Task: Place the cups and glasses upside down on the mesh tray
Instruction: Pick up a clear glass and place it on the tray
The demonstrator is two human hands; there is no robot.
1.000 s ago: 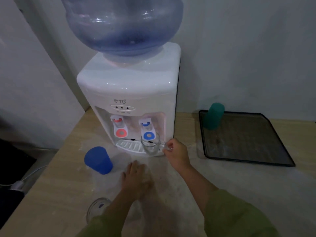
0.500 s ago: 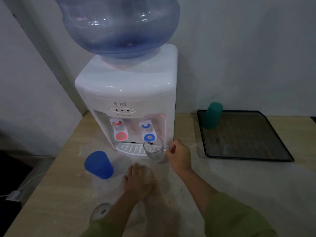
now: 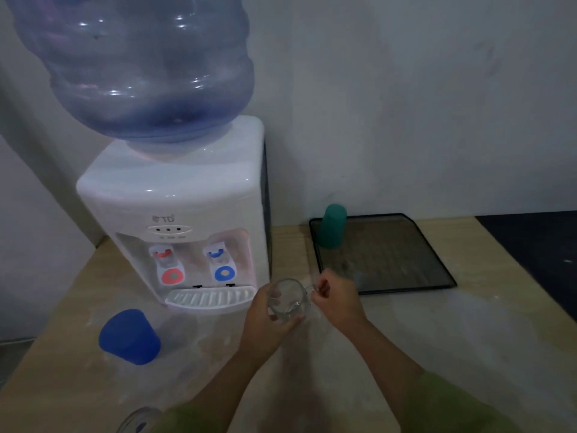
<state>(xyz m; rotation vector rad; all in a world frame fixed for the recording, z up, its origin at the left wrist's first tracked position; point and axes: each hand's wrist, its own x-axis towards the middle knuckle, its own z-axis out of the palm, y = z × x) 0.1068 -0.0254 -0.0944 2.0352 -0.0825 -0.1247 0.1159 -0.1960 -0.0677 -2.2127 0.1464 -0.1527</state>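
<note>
A clear glass mug (image 3: 288, 300) is held above the counter, just right of the dispenser's drip tray. My right hand (image 3: 338, 300) pinches its handle. My left hand (image 3: 265, 317) cups the mug's body from the left and below. The black mesh tray (image 3: 406, 285) lies on the counter to the right, with a teal cup (image 3: 333, 226) upside down in its far left corner. A blue cup (image 3: 128, 336) stands upside down on the counter at the left. The rim of another glass (image 3: 137, 421) shows at the bottom edge, half hidden by my sleeve.
A white water dispenser (image 3: 175, 220) with a large blue bottle (image 3: 137, 67) stands at the back left against the wall. Its drip tray (image 3: 209, 300) juts forward. A dark surface (image 3: 537, 245) adjoins the counter on the right.
My right hand has lifted the mug off the drip tray and carried it right and toward me. My left hand has risen from the counter and taken hold of the mug's body.
</note>
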